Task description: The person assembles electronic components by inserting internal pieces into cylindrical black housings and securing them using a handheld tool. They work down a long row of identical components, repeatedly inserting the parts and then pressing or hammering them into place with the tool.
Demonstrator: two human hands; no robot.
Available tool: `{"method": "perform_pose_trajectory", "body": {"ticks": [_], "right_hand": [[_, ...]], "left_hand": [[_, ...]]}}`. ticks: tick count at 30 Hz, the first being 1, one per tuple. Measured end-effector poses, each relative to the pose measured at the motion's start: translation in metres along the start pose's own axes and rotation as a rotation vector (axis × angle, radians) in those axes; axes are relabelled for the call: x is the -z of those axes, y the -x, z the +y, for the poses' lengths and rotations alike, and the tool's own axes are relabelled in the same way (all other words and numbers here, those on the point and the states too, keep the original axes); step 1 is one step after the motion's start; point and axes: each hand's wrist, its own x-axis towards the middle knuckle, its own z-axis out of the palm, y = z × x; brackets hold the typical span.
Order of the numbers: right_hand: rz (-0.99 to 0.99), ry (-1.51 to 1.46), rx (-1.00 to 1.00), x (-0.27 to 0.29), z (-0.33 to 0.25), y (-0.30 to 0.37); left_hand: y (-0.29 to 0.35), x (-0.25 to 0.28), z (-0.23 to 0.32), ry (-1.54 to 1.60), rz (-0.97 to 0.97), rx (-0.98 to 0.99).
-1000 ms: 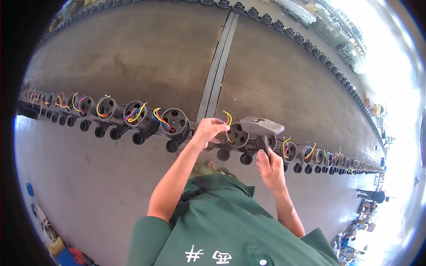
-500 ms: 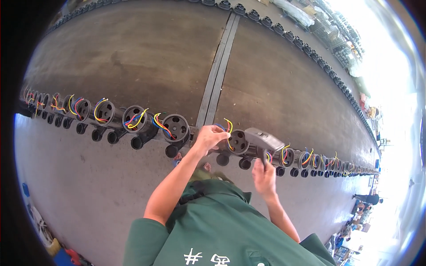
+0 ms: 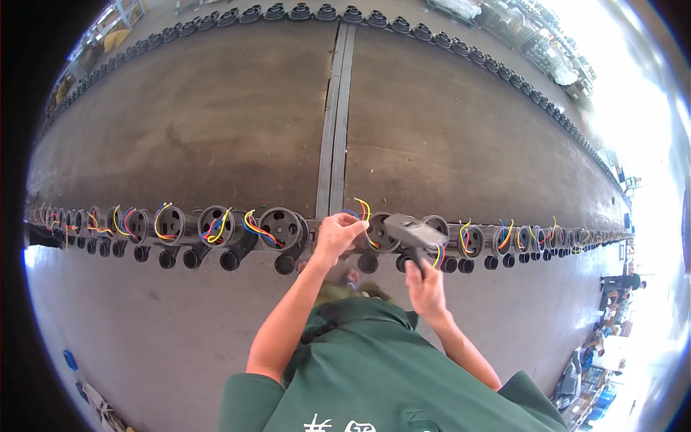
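My left hand [image 3: 341, 235] is closed in a pinch on the coloured wires [image 3: 364, 210], yellow, red and blue, that rise from a black round housing [image 3: 379, 234]. This housing sits at the table's near edge, with holes in its round face. My right hand [image 3: 429, 290] grips a dark grey tool [image 3: 415, 232] by its handle, its wide head just right of the wires and overlapping the housing. The tool is smeared by motion, so its exact kind cannot be made out. To the left of my left hand stands another black housing [image 3: 281, 229] with wires [image 3: 260, 227] beside it.
Similar housings with loose wires [image 3: 469, 240] line the near edge both ways, short pipes [image 3: 284, 263] jutting toward me. A long brown table [image 3: 237, 122] has a metal seam strip [image 3: 335, 137]. Black round parts [image 3: 325, 12] line its far edge. A person [image 3: 622, 282] stands far right.
The view has turned and levelled, so the table edge now runs nearly straight across. Both hands keep their holds, with the tool's head a little nearer the wires.
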Motion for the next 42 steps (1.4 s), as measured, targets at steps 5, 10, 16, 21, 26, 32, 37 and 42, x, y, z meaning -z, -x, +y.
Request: {"method": "perform_pose_trajectory", "body": {"ticks": [5, 10, 16, 21, 26, 32, 37, 42], "right_hand": [[-0.018, 0.069, -0.050, -0.017, 0.032, -0.015], [-0.065, -0.075, -0.085, 0.020, -0.008, -0.010], [0.106, 0.097, -0.005, -0.023, 0.014, -0.007], [-0.019, 0.114, -0.138, -0.018, 0.018, -0.020], [-0.013, -0.097, -0.115, 0.012, -0.022, -0.005], [0.040, 0.105, -0.073, -0.025, 0.035, -0.016], [-0.116, 0.086, -0.086, 0.009, -0.008, -0.021], [-0.008, 0.162, 0.189, -0.007, 0.046, -0.034]], "left_hand": [[-0.003, -0.009, 0.003, -0.044, 0.026, -0.064], [0.004, -0.009, -0.001, 0.006, 0.071, -0.131], [-0.002, -0.004, 0.000, -0.067, 0.014, -0.162], [-0.011, -0.006, -0.020, -0.128, 0.075, -0.207], [-0.011, -0.002, -0.010, -0.084, 0.046, -0.192], [-0.004, -0.010, 0.001, -0.013, -0.015, -0.139], [0.000, -0.011, -0.007, 0.014, 0.066, -0.138], [0.008, -0.034, -0.006, 0.006, 0.168, -0.135]]}}
